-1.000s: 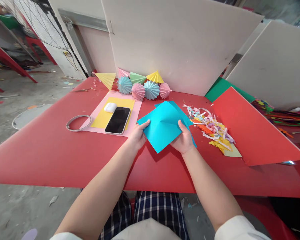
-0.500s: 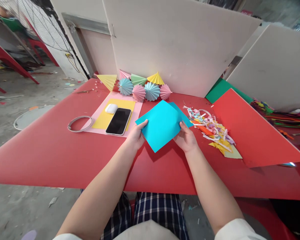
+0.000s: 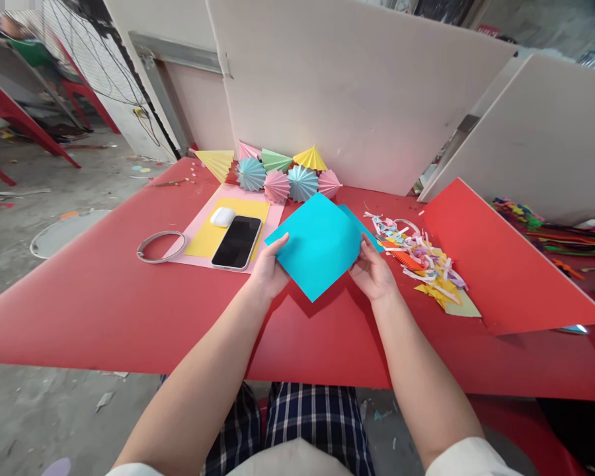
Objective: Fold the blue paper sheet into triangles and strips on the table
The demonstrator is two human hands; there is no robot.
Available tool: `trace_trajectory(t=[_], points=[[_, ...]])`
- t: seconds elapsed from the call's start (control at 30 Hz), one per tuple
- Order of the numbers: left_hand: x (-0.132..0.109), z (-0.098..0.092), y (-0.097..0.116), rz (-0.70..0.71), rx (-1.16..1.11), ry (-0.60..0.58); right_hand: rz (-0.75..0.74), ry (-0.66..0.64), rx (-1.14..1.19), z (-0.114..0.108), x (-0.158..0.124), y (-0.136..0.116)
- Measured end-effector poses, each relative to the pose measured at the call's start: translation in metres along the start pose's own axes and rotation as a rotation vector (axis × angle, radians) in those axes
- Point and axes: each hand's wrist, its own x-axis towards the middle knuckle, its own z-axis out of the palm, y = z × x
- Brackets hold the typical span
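A sheet of bright blue paper is held above the table, one corner pointing toward me. My left hand pinches its left corner, thumb on top and fingers beneath. At the right corner, my right hand grips the same sheet, its thumb and fingers closed on the edge. The paper bends a little near the right hand. Behind it, partly covered, another piece of blue paper shows; whether it is part of the held sheet, I cannot tell. Pleated paper fans and cones in several colours sit beyond.
On the red table lie a phone, a white earbud case, yellow paper, pink paper and a ring-shaped band. Paper scraps are piled on the right, beside a leaning red board. White panels stand behind.
The blue sheet has turned and tilted slightly, its near corner shifting a little to the right. Both hands keep hold of it. On the right, the green sheet behind the red board no longer shows.
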Motion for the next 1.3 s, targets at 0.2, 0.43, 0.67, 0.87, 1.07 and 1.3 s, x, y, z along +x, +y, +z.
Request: trace_trajectory(t=[0.2,0.43,0.67,0.87,1.07,1.3], points=[[-0.008,0.004,0.001,-0.051,-0.017,-0.119,0.021,0.000,-0.017,0.001,0.001,0.000],[-0.010,0.006,0.000,-0.075,-0.017,-0.138,0.055,-0.007,-0.021,-0.001,0.002,0.001],[-0.010,0.005,0.003,-0.106,-0.011,-0.100,0.069,0.054,-0.004,-0.006,0.007,0.001],[-0.009,0.007,0.004,-0.095,-0.025,-0.103,0.053,0.046,-0.014,-0.010,0.008,-0.002],[-0.004,0.001,0.003,-0.050,-0.044,-0.122,0.008,0.100,0.013,-0.013,0.009,-0.010],[0.001,-0.002,0.003,0.129,-0.033,-0.173,-0.052,0.119,0.039,-0.017,0.011,-0.014]])
